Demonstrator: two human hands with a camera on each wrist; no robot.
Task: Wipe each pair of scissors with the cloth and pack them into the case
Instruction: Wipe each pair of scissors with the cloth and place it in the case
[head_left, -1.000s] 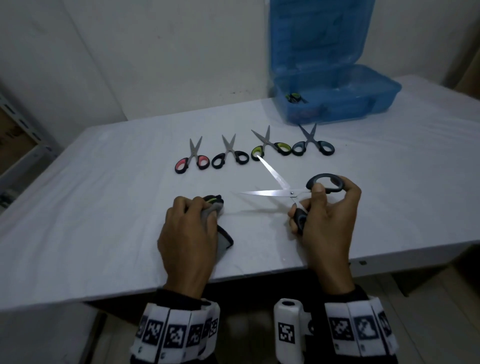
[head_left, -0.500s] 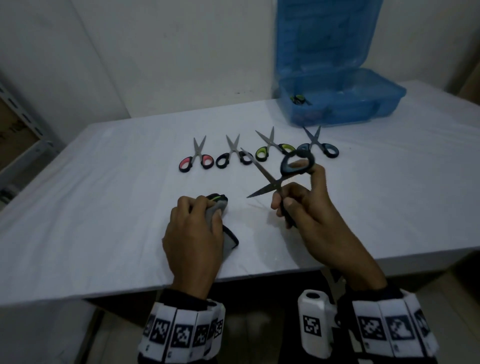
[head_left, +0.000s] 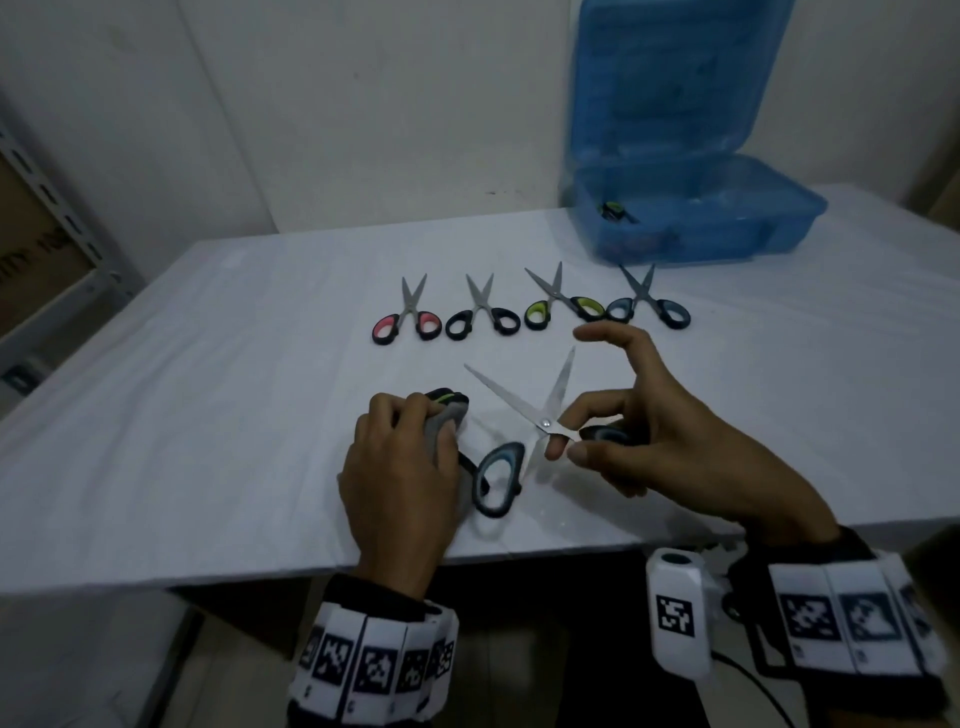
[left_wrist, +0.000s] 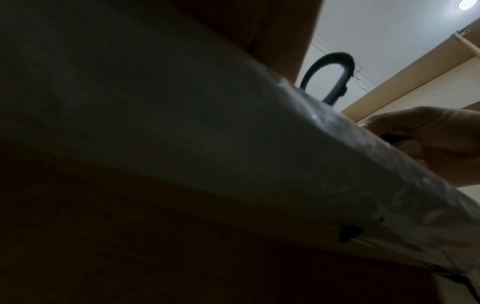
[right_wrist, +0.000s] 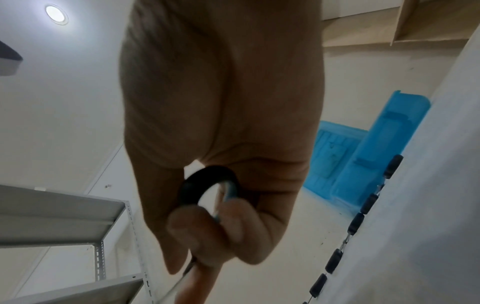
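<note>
On the white table (head_left: 208, 415), the right hand (head_left: 675, 447) pinches opened scissors (head_left: 540, 410) for wiping; the left hand (head_left: 400, 467) clutches the cloth (head_left: 441, 421).

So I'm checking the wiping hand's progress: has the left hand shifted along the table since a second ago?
No. The left hand still grips the grey cloth at the table's near edge, below the black-handled scissors in the row.

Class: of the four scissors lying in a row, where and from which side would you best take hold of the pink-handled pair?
Probably grip the pink-handled pair by its two handle loops, coming from the near side: the loops face the person and the blades point toward the wall.
</note>
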